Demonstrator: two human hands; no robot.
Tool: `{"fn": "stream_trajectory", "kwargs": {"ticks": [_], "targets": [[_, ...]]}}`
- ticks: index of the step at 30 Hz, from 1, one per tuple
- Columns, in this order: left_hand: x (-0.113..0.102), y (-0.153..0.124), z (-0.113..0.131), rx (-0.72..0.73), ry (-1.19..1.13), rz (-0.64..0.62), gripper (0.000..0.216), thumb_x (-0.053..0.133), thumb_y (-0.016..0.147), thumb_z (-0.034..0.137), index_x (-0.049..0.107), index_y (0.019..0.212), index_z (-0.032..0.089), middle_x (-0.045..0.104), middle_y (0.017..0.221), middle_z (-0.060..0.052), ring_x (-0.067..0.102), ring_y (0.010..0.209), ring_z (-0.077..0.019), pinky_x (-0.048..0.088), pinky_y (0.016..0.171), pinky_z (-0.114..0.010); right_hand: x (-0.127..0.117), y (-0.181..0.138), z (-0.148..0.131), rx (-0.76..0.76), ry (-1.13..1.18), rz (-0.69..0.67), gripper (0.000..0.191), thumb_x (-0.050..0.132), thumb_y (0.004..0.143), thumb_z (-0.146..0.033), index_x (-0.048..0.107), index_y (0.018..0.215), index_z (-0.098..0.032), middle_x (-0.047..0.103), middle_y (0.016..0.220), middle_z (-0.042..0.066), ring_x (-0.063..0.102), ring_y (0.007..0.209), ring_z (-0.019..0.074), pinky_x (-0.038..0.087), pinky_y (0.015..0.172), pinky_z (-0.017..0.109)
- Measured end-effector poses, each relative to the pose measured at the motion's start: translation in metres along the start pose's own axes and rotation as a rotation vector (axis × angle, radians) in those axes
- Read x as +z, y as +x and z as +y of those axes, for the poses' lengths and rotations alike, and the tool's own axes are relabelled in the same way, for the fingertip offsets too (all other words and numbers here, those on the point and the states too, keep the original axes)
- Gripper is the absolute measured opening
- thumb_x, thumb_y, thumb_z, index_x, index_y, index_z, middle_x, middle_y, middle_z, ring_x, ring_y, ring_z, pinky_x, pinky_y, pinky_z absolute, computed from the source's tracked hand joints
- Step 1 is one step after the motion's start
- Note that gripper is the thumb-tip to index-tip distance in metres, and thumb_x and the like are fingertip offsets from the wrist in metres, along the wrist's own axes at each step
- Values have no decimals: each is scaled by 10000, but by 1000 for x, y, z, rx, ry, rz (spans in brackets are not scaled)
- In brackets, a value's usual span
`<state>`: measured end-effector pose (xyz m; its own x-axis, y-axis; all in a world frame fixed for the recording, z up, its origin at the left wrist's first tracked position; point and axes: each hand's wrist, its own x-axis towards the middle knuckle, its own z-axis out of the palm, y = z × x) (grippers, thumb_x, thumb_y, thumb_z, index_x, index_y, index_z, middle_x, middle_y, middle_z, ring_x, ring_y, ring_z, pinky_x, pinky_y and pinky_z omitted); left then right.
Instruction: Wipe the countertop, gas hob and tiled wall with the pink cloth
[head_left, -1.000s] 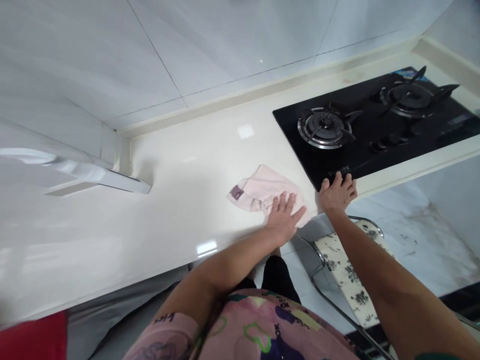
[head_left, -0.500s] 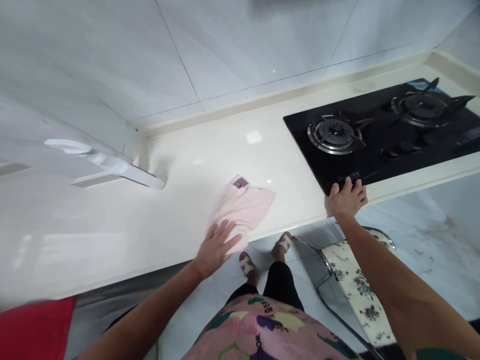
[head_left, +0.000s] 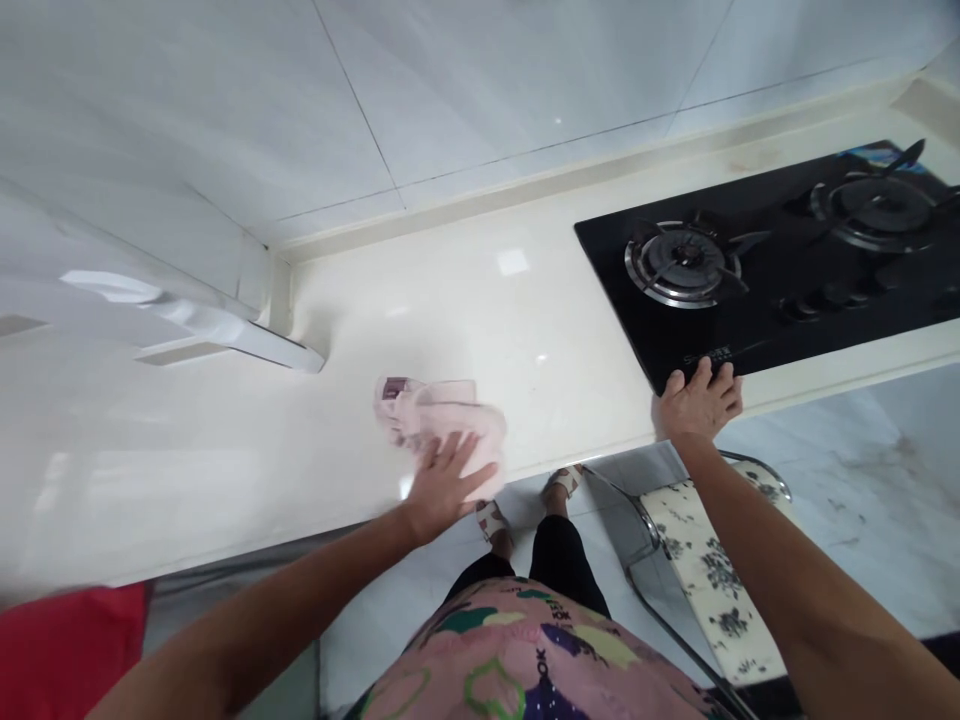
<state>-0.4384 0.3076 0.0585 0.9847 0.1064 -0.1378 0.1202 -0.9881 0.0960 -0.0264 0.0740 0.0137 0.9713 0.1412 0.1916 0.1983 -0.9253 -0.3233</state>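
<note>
My left hand (head_left: 441, 485) lies flat, fingers spread, on a crumpled pale pink cloth (head_left: 431, 412) near the front edge of the cream countertop (head_left: 480, 330). The cloth has a small purple label at its far left corner. My right hand (head_left: 697, 402) rests on the counter's front edge, fingers stretched onto the near corner of the black gas hob (head_left: 780, 270), and holds nothing.
The hob has two burners with pan supports, right of the cloth. A white handle-like object (head_left: 202, 322) juts from the left wall over the counter. White tiles rise behind. A chair with a patterned seat (head_left: 712, 570) stands below on the right; something red (head_left: 67, 650) lies lower left.
My left hand has slid the pink cloth leftwards along the counter's front edge, and the cloth has bunched up. My right hand has stayed at the hob's corner.
</note>
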Motion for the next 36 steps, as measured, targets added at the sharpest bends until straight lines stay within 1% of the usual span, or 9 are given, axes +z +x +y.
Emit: {"fn": "stream_trajectory", "kwargs": {"ticks": [3,9,12,14,17,23,29,33,36], "targets": [[-2,74,48,63,-70,-39,811,772,895,532,421,1620,431,146,1803,-106,216,1625,-430,199,1265,-660,-2,0,-2,3,-4,-11,616,406,1032,-445,460,1573,-156,341,1671,247,250,1567,434,251,1198,714],[10,199,138,131,-265,8,785,741,893,413,454,1621,347,48,1816,-98,81,1647,-443,110,1276,-699,-7,-1,-2,-9,25,-7,622,421,1017,-452,473,1559,-151,341,1666,261,257,1558,459,244,1183,746],[15,236,167,132,-288,31,708,677,911,349,501,1596,330,80,1815,-76,83,1647,-445,98,1277,-698,-5,1,4,-8,47,7,629,451,992,-467,506,1539,-161,342,1676,254,264,1558,470,224,1204,734],[16,237,171,128,-266,40,691,635,931,315,489,1606,330,117,1811,-68,83,1654,-417,100,1289,-666,-2,4,8,0,50,24,633,478,963,-467,532,1521,-173,361,1673,244,280,1554,473,229,1207,724],[18,198,153,150,-237,48,730,604,944,234,423,1644,336,149,1806,-81,91,1663,-360,145,1300,-607,2,5,13,0,46,49,643,506,932,-478,550,1509,-197,389,1662,223,305,1547,462,240,1206,712],[16,48,62,61,-162,56,771,690,943,281,389,1646,384,160,1804,-74,164,1653,-342,214,1287,-591,2,4,14,2,59,42,672,475,914,-505,566,1494,-178,385,1661,226,300,1541,464,215,1212,702],[6,-112,-48,-156,7,52,665,680,956,551,526,1570,345,308,1756,-120,236,1635,-354,165,1310,-578,6,2,18,-35,86,83,656,463,921,-505,579,1480,-183,406,1639,238,323,1524,474,230,1197,705],[2,-208,-103,-336,105,3,584,617,992,444,554,1552,289,371,1723,-154,258,1631,-345,221,1296,-565,5,0,16,-62,93,91,614,473,953,-455,550,1504,-196,394,1635,261,327,1516,487,233,1174,732],[5,-251,-124,-461,133,-1,559,581,989,384,577,1526,232,370,1711,-203,276,1622,-373,261,1266,-616,0,-2,9,-42,91,64,602,472,965,-415,538,1513,-176,376,1645,267,334,1505,485,231,1181,720]]}}
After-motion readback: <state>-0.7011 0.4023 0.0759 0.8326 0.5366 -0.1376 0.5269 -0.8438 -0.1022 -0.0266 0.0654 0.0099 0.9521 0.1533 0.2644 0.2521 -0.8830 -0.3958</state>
